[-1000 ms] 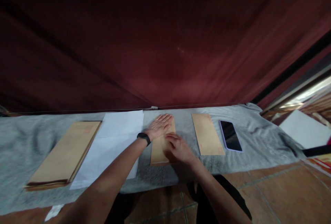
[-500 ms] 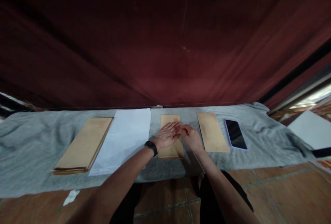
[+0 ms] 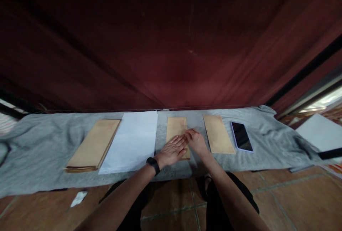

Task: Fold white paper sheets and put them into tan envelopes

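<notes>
Left hand (image 3: pixel 172 151): we laid it flat, gripping nothing, on one envelope (image 3: pixel 176 126) atop grey cloth (image 3: pixel 48 152).
Right hand (image 3: pixel 198 142): we curled it alongside; its hold was unclear.
Phone (image 3: pixel 242 136): one lay beside another envelope (image 3: pixel 218 135).

No legible text, label, brand, number or sign. Illegible print is located as follows: a faint reddish mark at the upper right corner of the stack of flat, rectangular brown paper envelopes (image 3: pixel 93 143), left of centre in the frame; faint reddish marks on the single rectangular brown paper envelope (image 3: pixel 219 135), right of centre; blurred red-and-yellow printing on a flat item (image 3: pixel 337 169) at the lower right edge.
</notes>
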Demonstrator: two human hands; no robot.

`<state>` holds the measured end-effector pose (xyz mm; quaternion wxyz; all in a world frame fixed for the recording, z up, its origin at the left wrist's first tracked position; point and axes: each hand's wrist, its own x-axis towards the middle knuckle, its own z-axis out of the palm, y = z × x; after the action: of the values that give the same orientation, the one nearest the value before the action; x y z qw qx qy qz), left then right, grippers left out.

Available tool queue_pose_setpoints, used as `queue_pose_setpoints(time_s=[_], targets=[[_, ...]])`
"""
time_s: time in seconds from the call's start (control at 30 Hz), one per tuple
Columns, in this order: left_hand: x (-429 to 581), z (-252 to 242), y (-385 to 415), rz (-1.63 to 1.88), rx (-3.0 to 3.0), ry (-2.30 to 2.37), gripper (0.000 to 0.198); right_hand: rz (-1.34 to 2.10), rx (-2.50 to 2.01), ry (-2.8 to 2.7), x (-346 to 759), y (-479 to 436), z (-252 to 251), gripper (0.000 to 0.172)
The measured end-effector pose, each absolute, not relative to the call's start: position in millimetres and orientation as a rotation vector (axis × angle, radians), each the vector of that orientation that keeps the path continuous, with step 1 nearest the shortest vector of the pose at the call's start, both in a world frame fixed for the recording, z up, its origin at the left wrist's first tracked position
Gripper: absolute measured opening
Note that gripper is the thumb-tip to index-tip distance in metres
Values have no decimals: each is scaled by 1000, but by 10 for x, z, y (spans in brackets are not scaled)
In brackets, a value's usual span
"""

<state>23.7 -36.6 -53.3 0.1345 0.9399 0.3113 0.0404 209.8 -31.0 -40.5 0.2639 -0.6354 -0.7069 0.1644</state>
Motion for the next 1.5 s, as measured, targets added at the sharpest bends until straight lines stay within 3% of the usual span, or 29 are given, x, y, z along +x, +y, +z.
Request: queue_pose_setpoints(time_s=[0.3, 0.6, 1.13, 1.5], targets=[[139, -494, -752, 194, 2690, 921, 62, 407, -1593, -1993, 2087, -415, -444, 32], [233, -369, -982, 138, 2611, 1053, 60, 376, -1458, -2483, 1990, -476, -544, 50], [-35, -278, -955, 127, 2439, 703, 78, 246, -1535, -2484, 1562, 258, -545, 54], [-292, -156, -560, 136, 2074, 490, 48, 403, -1407, -2609, 1588, -211, -505, 54]])
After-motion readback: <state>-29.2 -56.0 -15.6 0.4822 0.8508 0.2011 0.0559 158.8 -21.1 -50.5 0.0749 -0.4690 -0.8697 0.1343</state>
